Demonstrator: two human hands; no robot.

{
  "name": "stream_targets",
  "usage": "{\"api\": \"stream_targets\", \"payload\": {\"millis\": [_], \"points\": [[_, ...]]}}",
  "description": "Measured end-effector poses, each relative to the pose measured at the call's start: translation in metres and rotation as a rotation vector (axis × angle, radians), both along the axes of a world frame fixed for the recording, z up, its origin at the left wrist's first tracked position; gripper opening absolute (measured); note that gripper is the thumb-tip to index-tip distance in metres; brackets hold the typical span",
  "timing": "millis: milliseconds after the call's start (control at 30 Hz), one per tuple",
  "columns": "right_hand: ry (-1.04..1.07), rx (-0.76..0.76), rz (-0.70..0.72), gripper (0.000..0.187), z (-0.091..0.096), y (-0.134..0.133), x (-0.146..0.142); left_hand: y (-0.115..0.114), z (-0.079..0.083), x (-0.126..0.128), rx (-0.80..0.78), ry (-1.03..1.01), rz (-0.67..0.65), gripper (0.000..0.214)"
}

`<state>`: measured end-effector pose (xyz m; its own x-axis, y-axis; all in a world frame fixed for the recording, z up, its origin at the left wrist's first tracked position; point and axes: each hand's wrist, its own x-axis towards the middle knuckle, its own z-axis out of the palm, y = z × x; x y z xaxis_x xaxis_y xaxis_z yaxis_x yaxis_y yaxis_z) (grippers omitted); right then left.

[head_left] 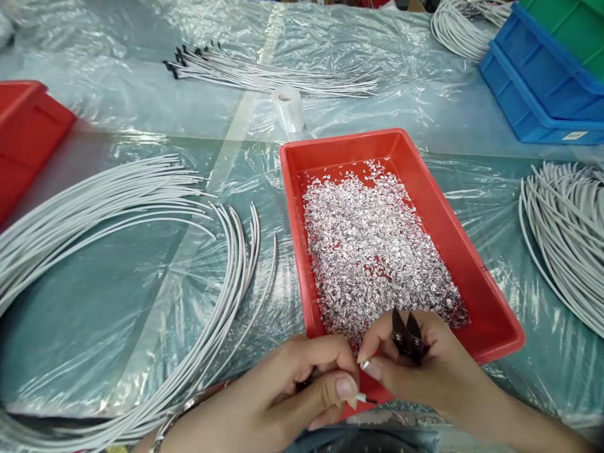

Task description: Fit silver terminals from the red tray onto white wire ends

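Observation:
My left hand (302,384) is closed, pinching the end of a white cable (361,397) between thumb and forefinger. A short dark inner wire sticks out of that cable end. My right hand (419,365) is also closed, with dark pointed cutters (407,333) tucked in its fingers, their two tips apart and pointing away from me. The cutters' handles are hidden in my palm. Between my right thumb and forefinger is a small shiny silver scrap (364,364). Both hands are above the near end of a red tray (476,277) holding many silver foil bits (377,251).
White cables (236,264) curve across the left side. Behind the tray stand a clear film roll (287,110) and a cable bundle with black ends (264,78). More cable coils (570,233) and stacked blue bins (542,75) are on the right, a red bin (33,132) at left.

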<state>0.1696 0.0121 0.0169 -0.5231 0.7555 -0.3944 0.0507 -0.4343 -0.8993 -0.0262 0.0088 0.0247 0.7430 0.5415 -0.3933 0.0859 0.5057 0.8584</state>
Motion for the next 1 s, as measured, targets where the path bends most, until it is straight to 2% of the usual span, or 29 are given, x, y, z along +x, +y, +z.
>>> {"api": "stream_targets", "payload": {"millis": [133,267,367,433,567,633,833,1000], "points": [[-0.148,0.058,-0.121,0.005,0.004,0.003,0.005,-0.001,0.000,-0.001,0.016,0.041,-0.015,0.023],[-0.386,0.316,-0.288,0.007,0.006,0.010,0.018,-0.001,0.001,-0.002,0.032,0.061,-0.023,0.020],[-0.508,0.483,-0.348,0.022,0.003,0.017,0.024,-0.001,0.001,-0.001,0.036,0.070,-0.018,0.019],[-0.532,0.524,-0.322,0.029,0.001,0.020,0.024,-0.001,0.002,0.000,0.035,0.070,-0.016,0.018],[-0.479,0.520,-0.251,0.014,-0.001,0.023,0.023,-0.001,0.004,0.003,0.061,0.087,-0.019,0.016],[-0.444,0.482,-0.209,0.012,0.001,0.023,0.023,-0.002,0.004,0.003,0.105,0.100,-0.016,0.014],[-0.281,0.328,0.080,0.016,0.013,0.014,0.023,-0.006,0.002,0.003,0.257,0.138,0.034,0.007],[-0.287,0.373,0.007,0.008,0.013,0.005,0.019,-0.007,-0.005,0.007,0.268,0.119,0.207,0.012]]}}
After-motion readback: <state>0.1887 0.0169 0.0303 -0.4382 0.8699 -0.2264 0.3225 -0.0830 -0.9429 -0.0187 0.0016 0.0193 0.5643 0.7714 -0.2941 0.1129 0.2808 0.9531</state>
